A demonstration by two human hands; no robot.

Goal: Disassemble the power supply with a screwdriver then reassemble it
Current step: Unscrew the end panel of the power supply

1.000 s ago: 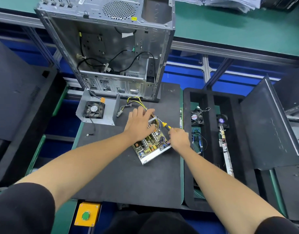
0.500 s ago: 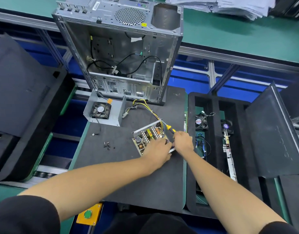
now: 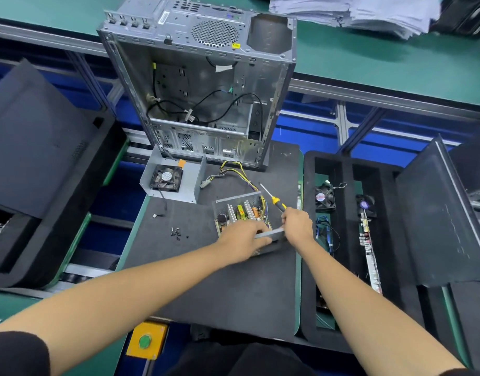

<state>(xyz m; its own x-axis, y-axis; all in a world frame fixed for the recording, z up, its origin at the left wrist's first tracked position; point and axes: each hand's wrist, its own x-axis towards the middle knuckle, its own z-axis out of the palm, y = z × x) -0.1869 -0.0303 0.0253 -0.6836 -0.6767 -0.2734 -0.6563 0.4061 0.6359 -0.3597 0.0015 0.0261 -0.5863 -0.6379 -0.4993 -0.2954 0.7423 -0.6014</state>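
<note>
The left hand (image 3: 245, 238) has come off the top of the power supply (image 3: 242, 215), where it lay spread a second ago, and now sits at the near edge of the open metal tray, its fingers (image 3: 263, 241) curled onto the grey rim there (how firm the hold is cannot be told through the blur). The right hand (image 3: 297, 225) is clenched around the yellow-and-black screwdriver (image 3: 276, 202), whose tip points away from the fingers toward the computer case (image 3: 200, 85), and the same hand meets the tray's near right corner. The power supply itself lies on the black mat of the desk (image 3: 206, 294), between the two hands, with its circuit board, heat sinks and yellow wires bared. To the left of the left fingers, a small scatter of dark screws (image 3: 176, 234) rests on the mat; a second ago that spot lay under the forearm. Farther off on that side stands the removed cover with its fan (image 3: 167, 177). Judging by the loose screws and the bared board, the cover stage is done, and the shifted hands suggest the tray is being turned or lifted to reach the board fastenings. The grey rim looks thin, so a slip could drag the wires.
</note>
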